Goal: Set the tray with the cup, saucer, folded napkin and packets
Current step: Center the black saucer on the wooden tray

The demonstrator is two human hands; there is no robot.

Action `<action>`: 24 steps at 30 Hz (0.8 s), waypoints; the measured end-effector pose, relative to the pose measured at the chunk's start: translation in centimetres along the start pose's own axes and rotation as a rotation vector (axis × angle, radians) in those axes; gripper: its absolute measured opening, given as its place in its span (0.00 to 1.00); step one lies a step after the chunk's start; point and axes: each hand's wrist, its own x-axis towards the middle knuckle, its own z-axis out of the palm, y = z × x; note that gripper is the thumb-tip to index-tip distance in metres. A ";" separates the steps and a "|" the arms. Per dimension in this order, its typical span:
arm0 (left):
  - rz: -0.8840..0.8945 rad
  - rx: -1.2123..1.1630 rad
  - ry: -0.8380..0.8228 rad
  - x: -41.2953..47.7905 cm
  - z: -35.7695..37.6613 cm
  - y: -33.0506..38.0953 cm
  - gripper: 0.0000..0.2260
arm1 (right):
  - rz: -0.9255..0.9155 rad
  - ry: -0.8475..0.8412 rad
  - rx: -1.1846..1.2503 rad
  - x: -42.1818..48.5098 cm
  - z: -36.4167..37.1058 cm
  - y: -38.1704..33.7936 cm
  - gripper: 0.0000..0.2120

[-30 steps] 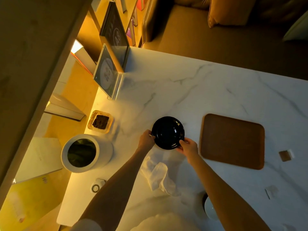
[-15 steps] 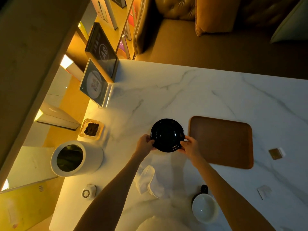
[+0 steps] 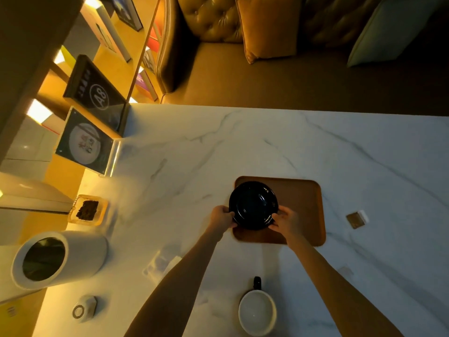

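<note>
1. Placing the saucer (image 3: pixel 253 205) is the step in hand; the black dish sits over the left part of the brown tray (image 3: pixel 301 210), its left edge about level w/ the tray's left edge; can't tell whether it's resting on the tray or just above it.
2. Grip: left hand (image 3: pixel 220 217) pinches the saucer's near-left rim, right hand (image 3: pixel 285 221) pinches the near-right rim; fingers pressed onto the edge, not spread.
3. Other items still off the tray: white cup (image 3: pixel 257 312) w/ dark handle stands on the marble table (image 3: pixel 243 147) near the person, well apart from the tray; a small packet (image 3: pixel 356 219) lies on the table right of the tray; a pale, blurred shape by the left forearm may be the napkin, can't tell.
4. Next, prob.: set the saucer flat, let go w/ both hands, reach back for the cup; needs a level release so the dish doesn't slide, then the cup centred in the saucer's well.
</note>
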 end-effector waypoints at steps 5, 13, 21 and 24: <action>-0.116 -0.082 0.056 0.4 2.2 0.4 0.02 | 0.014 0.038 -0.031 1.8 -1.3 0.7 0.22; -0.087 0.193 0.168 1.0 2.8 0.3 0.11 | 0.000 -0.007 -0.089 3.5 -1.1 1.9 0.21; -0.068 0.207 0.109 1.9 2.9 -0.2 0.05 | -0.079 -0.072 -0.224 4.1 -2.2 2.2 0.21; -0.086 0.193 0.102 2.1 2.9 -0.1 0.05 | -0.069 -0.090 -0.204 4.0 -2.4 2.6 0.21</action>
